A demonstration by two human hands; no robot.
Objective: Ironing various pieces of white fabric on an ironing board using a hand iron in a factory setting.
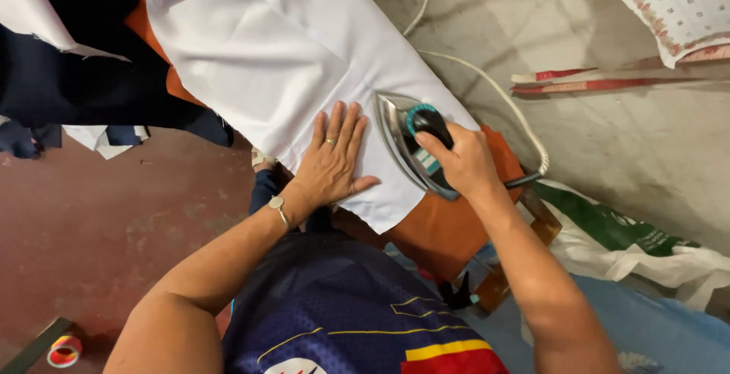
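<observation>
A white cloth (266, 62) lies spread over an orange-covered ironing board (433, 229). My left hand (332, 160) rests flat on the cloth near its front edge, fingers apart, a ring on one finger. My right hand (460, 163) is closed around the black handle of a silver electric iron (407, 142), which sits sole-down on the cloth just right of my left hand. The iron's white cord (498, 93) loops away over the board's right side toward the wall.
Dark and white garments (68, 77) hang at the left. A white and green sack (631, 241) lies on the right beside a blue sheet (646, 321). A paper calendar (677, 5) and red measuring sticks (585, 81) are against the grey wall. A tape roll (65, 350) lies on the red floor.
</observation>
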